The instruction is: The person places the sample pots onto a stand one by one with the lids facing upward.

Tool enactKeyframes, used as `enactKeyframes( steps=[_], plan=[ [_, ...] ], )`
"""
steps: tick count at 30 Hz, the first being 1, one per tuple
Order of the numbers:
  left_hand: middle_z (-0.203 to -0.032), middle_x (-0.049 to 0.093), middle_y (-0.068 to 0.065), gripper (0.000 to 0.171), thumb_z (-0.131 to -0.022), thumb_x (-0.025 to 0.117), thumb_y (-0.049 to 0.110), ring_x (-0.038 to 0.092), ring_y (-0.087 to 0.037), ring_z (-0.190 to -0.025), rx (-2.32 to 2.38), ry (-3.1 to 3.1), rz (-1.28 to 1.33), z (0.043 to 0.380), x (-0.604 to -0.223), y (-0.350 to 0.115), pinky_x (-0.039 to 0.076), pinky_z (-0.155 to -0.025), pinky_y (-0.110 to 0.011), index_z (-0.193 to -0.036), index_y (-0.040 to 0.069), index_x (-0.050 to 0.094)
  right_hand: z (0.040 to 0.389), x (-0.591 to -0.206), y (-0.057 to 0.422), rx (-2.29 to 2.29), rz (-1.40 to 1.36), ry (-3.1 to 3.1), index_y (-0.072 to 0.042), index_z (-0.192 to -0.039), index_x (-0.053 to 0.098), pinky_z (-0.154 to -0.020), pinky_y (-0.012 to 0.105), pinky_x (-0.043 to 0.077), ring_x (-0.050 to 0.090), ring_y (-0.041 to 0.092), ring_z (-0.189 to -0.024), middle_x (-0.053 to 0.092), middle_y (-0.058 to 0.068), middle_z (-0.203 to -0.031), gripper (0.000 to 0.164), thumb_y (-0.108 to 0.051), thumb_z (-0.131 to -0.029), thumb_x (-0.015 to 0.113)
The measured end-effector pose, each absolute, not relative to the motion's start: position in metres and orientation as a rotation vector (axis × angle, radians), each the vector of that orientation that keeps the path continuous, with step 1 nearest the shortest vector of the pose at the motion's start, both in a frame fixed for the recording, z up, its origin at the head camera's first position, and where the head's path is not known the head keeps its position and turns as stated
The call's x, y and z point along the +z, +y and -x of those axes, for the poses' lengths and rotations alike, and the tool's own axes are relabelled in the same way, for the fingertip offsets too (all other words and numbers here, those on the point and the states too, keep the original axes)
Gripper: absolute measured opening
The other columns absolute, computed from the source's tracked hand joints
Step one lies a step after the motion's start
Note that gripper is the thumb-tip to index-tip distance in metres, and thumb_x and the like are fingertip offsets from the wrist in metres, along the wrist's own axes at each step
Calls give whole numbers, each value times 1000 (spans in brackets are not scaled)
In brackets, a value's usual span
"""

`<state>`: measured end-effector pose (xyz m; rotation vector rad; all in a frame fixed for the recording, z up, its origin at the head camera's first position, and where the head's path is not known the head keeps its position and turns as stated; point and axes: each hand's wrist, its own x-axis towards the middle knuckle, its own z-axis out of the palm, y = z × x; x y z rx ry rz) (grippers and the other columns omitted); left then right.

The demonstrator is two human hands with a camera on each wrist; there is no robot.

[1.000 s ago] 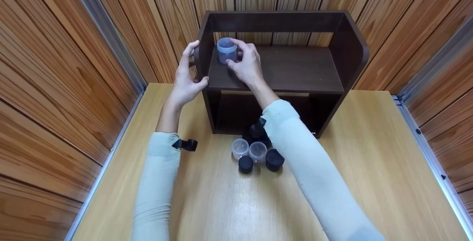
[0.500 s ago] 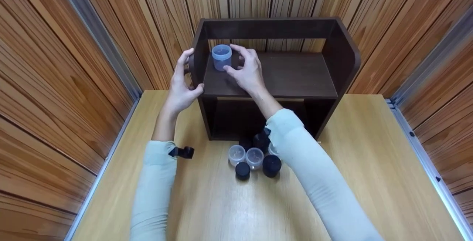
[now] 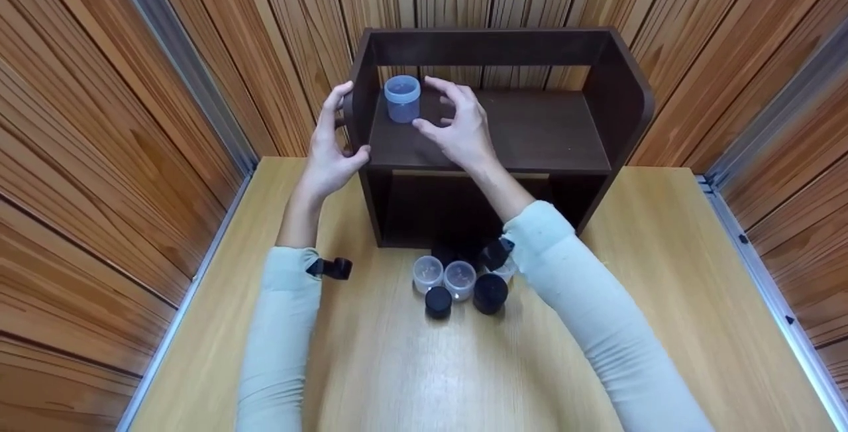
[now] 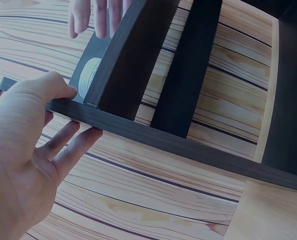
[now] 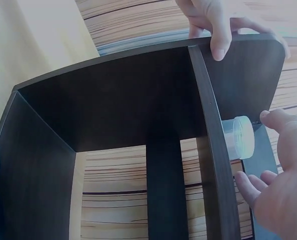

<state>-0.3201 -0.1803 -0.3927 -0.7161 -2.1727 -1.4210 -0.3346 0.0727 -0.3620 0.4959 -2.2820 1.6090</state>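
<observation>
A translucent bluish jar with a lid (image 3: 403, 106) stands upright at the left end of the dark brown shelf unit's upper board (image 3: 530, 130). My right hand (image 3: 464, 127) is just right of the jar, thumb and fingers spread and nothing between them; a gap separates them from it. With my left hand (image 3: 331, 150) I grip the unit's left side panel (image 3: 360, 104), thumb at the front edge and fingers round the outside. The right wrist view shows the same jar (image 5: 238, 137) beside my spread fingers; in the left wrist view the panel partly hides it.
On the table in front of the unit stand several small containers: clear jars (image 3: 460, 279) and black-topped ones (image 3: 491, 293), some partly hidden by the right wrist camera. Slatted wooden walls (image 3: 86, 120) enclose the table (image 3: 397, 379) at the back and sides.
My right hand has let go of the jar and drawn back to the right, its fingers spreading. The jar stays on the upper board, and my left hand keeps its grip on the panel.
</observation>
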Motion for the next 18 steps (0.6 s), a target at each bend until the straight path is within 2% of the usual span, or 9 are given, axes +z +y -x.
enactKeyframes(
  steps=[7,13,18],
  plan=[
    [-166,49,-20,88,-93,74,-11,57,-32,-143,-1425,-2155,738,322,-393,-181,47,-123,-56,-169,5,33,321,-361,87,1591,-523,-2285,-14,-158,65,-116,57,60,62,41,-149,62,19,-157,67,-11,-95,88],
    [-163,49,-20,87,-92,72,-10,55,-26,-140,-1449,-2148,733,322,-394,-181,50,-115,-48,-169,5,34,311,-363,100,1572,-565,-2275,-13,-157,67,-116,60,59,60,39,-151,65,16,-158,66,-10,-95,86],
    [-162,50,-20,87,-92,72,-11,56,-26,-138,-1443,-2156,722,321,-394,-180,49,-116,-43,-169,5,34,303,-364,111,1558,-587,-2265,-13,-156,68,-117,62,58,59,38,-151,67,13,-158,66,-8,-94,87]
  ],
)
